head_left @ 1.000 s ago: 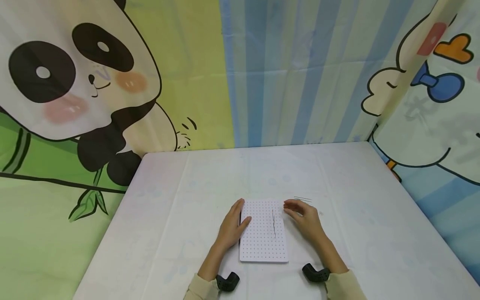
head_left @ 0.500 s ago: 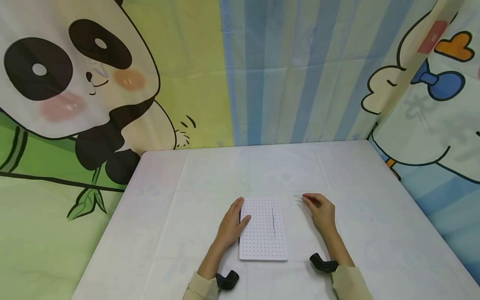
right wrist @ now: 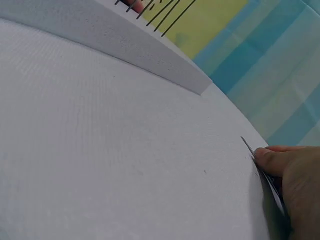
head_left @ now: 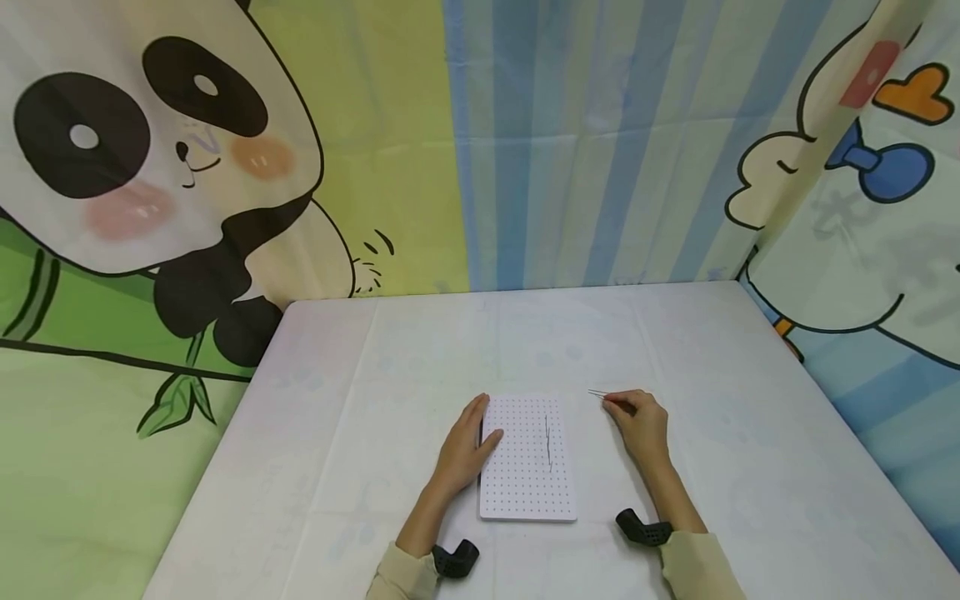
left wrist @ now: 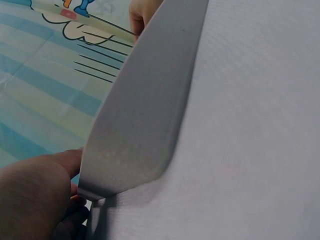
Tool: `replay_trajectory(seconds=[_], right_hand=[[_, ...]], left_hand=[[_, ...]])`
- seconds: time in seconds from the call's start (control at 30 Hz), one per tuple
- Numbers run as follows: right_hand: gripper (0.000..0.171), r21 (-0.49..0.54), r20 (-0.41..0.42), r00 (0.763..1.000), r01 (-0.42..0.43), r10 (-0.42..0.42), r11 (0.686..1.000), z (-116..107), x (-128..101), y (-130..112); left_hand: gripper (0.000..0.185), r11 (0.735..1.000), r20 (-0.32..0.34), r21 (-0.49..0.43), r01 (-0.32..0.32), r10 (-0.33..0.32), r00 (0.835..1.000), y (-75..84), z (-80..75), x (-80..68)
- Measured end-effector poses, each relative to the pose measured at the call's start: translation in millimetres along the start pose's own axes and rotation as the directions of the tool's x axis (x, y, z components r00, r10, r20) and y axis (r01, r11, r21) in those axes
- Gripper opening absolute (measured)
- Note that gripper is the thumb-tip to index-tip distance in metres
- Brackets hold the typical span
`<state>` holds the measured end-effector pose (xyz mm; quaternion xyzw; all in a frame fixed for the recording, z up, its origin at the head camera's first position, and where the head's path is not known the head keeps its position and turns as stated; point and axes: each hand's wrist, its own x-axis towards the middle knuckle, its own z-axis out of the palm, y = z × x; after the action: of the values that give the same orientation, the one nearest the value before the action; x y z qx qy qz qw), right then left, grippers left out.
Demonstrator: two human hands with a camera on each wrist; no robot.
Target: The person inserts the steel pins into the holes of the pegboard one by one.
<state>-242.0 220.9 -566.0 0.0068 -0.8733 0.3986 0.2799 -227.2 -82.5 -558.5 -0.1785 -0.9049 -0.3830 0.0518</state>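
A white pegboard (head_left: 517, 500) with rows of small holes lies on the table. From its top stand several thin dark rods (head_left: 548, 442), seen as a row of upright rods (left wrist: 97, 60) in the left wrist view. My left hand (head_left: 459, 454) holds the board's left edge, fingers along the side and thumb over the top. To the right of the board, my right hand (head_left: 639, 423) is down by the loose thin rods (head_left: 595, 392), thumb and forefinger pinched together on a thin rod (right wrist: 246, 143). How many rods lie between the fingertips is hidden.
A white cloth covers the table (head_left: 420, 350). Behind it hangs a printed curtain (head_left: 570, 167) with stripes and cartoon animals. Black wrist devices (head_left: 456, 562) sit on both wrists.
My right hand has moved from the board's right edge rightward to the loose rods on the table, and its fingertips have come together there. The left hand and the board have stayed put.
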Motion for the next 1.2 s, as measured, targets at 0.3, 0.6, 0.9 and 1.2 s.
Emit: replay_trajectory(seconds=[0.3,0.6,0.9,1.2], right_hand=[[0.007,-0.072,-0.011,1.0,-0.018,0.017,0.997,0,1,-3],[0.005,-0.072,0.043,0.999,-0.004,0.007,0.997,2,1,-2],[0.007,-0.103,0.07,0.997,0.046,-0.039,0.994,1,0,-2],[0.015,0.078,0.036,0.999,-0.02,0.017,0.997,0,0,-23]], left_hand=[[0.063,1.0,0.002,-0.001,-0.008,0.008,1.0,0.9,-0.1,0.5],[0.063,1.0,-0.006,-0.002,-0.017,0.017,1.0,1.0,-0.5,0.6],[0.063,0.999,-0.024,-0.003,-0.035,0.035,0.999,1.7,-0.7,0.6],[0.063,1.0,-0.025,-0.011,-0.028,0.028,0.999,2.6,-1.2,0.0]])
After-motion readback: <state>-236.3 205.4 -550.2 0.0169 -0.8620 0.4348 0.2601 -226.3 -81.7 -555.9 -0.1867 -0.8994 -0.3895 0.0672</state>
